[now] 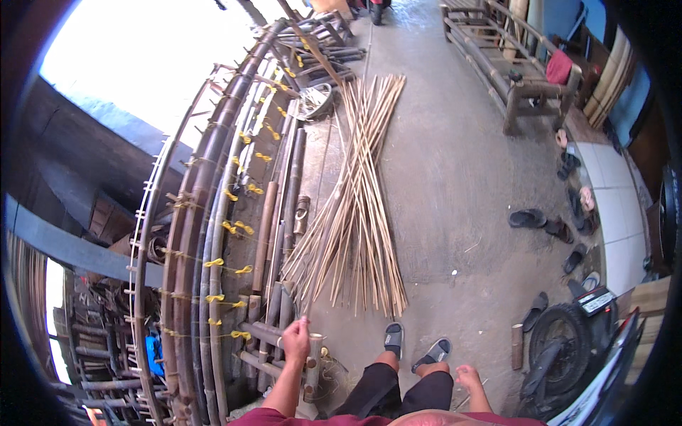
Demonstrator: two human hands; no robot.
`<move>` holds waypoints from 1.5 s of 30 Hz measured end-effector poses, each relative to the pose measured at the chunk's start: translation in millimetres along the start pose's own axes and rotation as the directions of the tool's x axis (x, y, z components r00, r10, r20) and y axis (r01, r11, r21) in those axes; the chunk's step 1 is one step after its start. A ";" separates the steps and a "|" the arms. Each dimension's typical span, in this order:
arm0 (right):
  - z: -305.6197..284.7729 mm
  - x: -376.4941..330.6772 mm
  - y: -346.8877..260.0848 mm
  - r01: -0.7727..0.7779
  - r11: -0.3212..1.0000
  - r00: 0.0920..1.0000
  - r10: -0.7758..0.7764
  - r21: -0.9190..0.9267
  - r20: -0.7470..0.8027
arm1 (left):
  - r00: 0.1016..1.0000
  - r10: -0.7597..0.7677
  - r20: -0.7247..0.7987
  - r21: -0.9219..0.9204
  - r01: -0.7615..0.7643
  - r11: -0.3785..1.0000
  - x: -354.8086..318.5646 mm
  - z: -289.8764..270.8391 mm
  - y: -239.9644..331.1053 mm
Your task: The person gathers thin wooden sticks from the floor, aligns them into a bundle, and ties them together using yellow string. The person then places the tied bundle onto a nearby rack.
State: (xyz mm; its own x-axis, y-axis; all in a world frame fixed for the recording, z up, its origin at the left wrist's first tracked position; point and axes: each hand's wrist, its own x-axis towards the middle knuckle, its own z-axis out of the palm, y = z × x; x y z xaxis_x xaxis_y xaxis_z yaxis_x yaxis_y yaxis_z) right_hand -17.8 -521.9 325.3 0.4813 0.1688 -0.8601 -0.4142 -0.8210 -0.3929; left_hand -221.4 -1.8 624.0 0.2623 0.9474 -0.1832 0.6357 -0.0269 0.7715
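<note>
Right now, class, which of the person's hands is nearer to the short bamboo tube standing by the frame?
Left. The left hand is right beside the bamboo tube, seemingly touching it; the right hand hangs well off to its right, past both legs.

Concrete floor (455, 177) (bamboo bench (508, 64) beyond)

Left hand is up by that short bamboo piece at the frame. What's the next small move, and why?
Probably close the left hand firmly on the short bamboo piece: it stands upright by the frame, and the right hand hangs free, apart from it.
</note>
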 end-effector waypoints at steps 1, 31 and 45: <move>-10.2 -35.7 -28.4 -0.065 0.996 0.997 0.063 0.062 0.035 | 1.000 0.016 -0.026 0.048 -0.015 0.999 5.1 -29.5 16.3; 110.4 -161.6 -394.0 0.006 0.999 1.000 -0.007 0.046 0.022 | 0.957 0.136 -0.255 0.426 -0.015 0.904 302.6 -464.0 16.3; 6.5 -46.6 -536.8 0.162 0.980 0.984 -0.151 -0.117 0.099 | 0.868 -0.410 -0.279 0.780 0.454 0.431 281.5 -438.8 55.5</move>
State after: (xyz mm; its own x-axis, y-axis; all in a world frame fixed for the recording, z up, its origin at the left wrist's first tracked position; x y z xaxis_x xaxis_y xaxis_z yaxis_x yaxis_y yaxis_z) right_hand 177.1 -85.6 574.1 0.4595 0.3438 -0.8190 -0.2379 -0.8408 -0.4864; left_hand -430.9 403.3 882.6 -0.2354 0.9227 -0.3054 0.9593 0.1701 -0.2254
